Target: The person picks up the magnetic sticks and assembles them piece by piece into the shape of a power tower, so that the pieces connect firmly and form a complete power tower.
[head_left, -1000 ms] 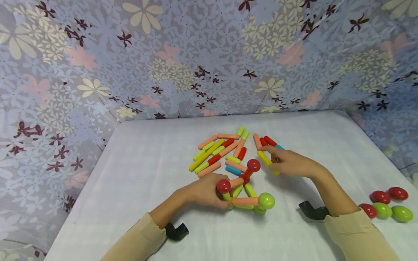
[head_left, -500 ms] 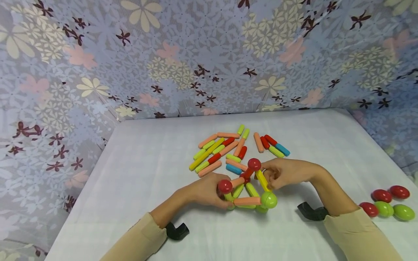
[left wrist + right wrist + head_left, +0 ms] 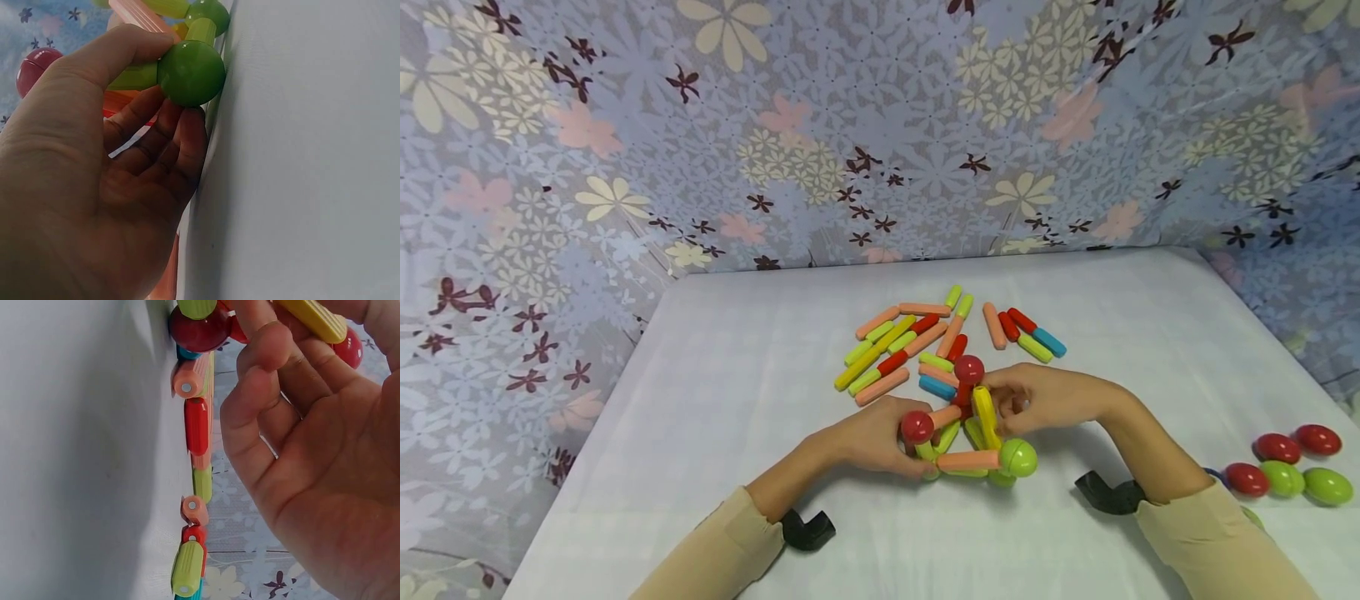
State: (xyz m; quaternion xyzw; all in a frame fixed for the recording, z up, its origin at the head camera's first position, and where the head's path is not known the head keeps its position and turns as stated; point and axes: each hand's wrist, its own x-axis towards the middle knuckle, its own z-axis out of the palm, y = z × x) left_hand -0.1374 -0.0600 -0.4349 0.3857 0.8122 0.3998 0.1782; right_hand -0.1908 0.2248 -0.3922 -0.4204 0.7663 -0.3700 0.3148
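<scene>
A small frame of magnetic rods and balls stands on the table near its middle. My left hand (image 3: 880, 437) grips its left corner, with thumb and fingers around a green ball (image 3: 190, 73). At that corner a red ball (image 3: 917, 427) stands on top, and an orange rod (image 3: 967, 461) runs to an upper green ball (image 3: 1018, 457). My right hand (image 3: 1052, 398), fingers curled, holds a yellow rod (image 3: 983, 408) beside the rear red ball (image 3: 969, 369), which tops a red rod. The exact fingertip contact is partly hidden. In the right wrist view, the yellow rod (image 3: 315, 320) lies by the fingers.
Behind the frame lie many loose rods, among them a long yellow row (image 3: 872, 357) and a blue rod (image 3: 937, 387). A smaller group with a lime rod (image 3: 1035, 348) lies right. Several red and green balls (image 3: 1281, 479) sit at the right. A flowered cloth (image 3: 880, 125) hangs behind.
My right hand has carried the yellow rod from the right-hand rod group left to the frame. The rear red ball has shifted slightly left. My left hand stays at its corner.
</scene>
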